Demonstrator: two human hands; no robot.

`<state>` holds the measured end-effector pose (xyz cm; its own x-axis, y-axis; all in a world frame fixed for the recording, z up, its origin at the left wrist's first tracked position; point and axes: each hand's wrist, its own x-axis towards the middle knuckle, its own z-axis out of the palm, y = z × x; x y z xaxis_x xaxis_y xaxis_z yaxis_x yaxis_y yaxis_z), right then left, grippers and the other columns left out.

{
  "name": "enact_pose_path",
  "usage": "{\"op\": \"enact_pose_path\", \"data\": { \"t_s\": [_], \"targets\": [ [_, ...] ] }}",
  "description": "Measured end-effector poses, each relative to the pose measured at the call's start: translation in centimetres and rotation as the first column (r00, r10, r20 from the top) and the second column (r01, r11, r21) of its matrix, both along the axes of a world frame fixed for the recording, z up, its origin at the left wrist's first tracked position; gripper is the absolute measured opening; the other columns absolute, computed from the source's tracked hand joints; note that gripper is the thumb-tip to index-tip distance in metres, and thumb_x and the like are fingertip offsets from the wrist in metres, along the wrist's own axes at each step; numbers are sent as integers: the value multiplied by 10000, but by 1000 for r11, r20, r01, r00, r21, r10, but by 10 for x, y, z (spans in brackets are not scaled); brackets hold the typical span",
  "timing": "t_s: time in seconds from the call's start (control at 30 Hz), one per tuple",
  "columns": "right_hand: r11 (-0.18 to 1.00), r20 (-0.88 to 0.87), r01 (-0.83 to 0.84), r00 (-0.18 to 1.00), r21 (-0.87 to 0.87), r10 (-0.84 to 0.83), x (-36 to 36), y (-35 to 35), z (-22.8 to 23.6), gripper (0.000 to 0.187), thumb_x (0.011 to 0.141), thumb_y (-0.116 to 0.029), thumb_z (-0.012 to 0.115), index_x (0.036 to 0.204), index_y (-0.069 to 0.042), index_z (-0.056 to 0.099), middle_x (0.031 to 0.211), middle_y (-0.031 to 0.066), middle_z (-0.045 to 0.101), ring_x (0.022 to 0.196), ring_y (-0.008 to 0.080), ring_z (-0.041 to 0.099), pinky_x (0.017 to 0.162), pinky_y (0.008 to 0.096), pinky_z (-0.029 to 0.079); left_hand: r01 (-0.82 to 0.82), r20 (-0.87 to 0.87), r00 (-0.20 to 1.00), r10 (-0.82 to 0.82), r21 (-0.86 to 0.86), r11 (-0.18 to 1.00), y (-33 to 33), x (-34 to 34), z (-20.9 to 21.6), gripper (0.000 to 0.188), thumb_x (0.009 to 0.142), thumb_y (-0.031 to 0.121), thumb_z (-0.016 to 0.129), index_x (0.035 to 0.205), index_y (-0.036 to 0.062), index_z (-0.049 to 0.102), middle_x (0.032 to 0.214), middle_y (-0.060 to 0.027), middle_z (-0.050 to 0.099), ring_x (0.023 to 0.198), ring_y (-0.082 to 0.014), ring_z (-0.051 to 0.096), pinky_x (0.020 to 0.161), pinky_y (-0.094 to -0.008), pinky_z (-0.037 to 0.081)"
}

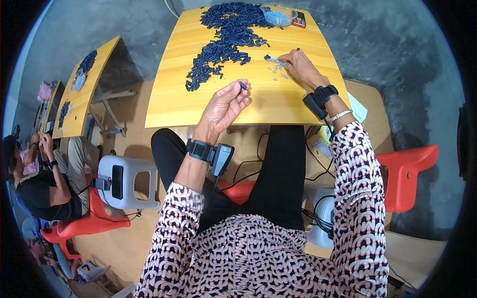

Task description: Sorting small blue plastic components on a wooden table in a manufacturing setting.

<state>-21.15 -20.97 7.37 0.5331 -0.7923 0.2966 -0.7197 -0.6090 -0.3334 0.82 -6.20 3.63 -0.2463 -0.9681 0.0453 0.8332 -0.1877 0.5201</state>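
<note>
Between the thumb and fingers of my left hand (224,105) is a small dark blue plastic tube (243,86), held just above the table's near edge. My right hand (302,68) reaches down to a scatter of tiny pale, translucent pieces (278,70). Its thumb and fingertips are drawn together at the edge of that scatter; what they pinch, if anything, is too small to make out. A large heap of similar dark blue tubes (226,47) spreads over the table beyond my left hand.
On the yellow wooden table (171,74), a clear bowl (278,17) of light blue pieces stands at the far right beside a small red and dark box (299,20). A red stool (402,174) is to the right. Another person (47,191) sits at a second table (99,74) to the left.
</note>
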Motion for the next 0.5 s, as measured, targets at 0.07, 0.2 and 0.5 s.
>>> {"op": "enact_pose_path", "data": {
  "t_s": [0.07, 0.2, 0.5],
  "targets": [
    [1000, 12, 11, 1000, 24, -11, 0, 4, -2, 239, 754, -23, 486, 915, 31, 654, 927, 260, 601, 930, 378, 545, 857, 401, 440, 0, -3, 1000, 0, 4, 1000, 0, 0, 1, 211, 897, 108, 517, 1053, -32, 545, 953, -71, 584, 805, -112, 553, 738, -261, 473],
    [999, 60, -43, 997, 9, 42, -5, 12, -4, 226, 778, -29, 485, 917, 26, 654, 897, 228, 593, 907, 366, 548, 846, 398, 436, 1, 8, 1000, -1, 8, 1000, 1, -1, 2, 209, 895, 110, 520, 1045, -32, 549, 950, -66, 584, 800, -112, 549, 733, -262, 469],
    [990, 139, 19, 990, 138, -38, -11, 15, 12, 224, 761, -19, 483, 900, 38, 649, 896, 226, 620, 885, 348, 587, 827, 381, 455, 32, -14, 999, -32, -6, 999, 3, -1, 4, 207, 896, 117, 521, 1036, -33, 551, 947, -65, 569, 804, -117, 526, 741, -264, 461]
  ]
}}
